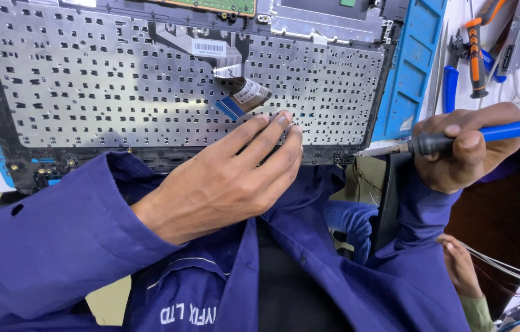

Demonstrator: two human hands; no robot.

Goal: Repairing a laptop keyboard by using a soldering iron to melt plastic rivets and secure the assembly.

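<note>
So the bench is white with a blue mat (408, 67) on it, and a stripped laptop shell lies on the mat, its keyboard back (118, 80) facing up, all grey metal full of little slots. Pliers (476, 55) with orange grips and some white cables sit top right.

Left hand (223, 181) lies flat on the lower edge of the keyboard back, fingers pressed together, tips just below the loose ribbon cable (242, 95). Right hand (466, 150) is fisted around a blue-handled screwdriver (438, 142), its tip at the shell's lower right corner. Another person's hand (460, 264) shows bottom right, near some thin wires.
</note>
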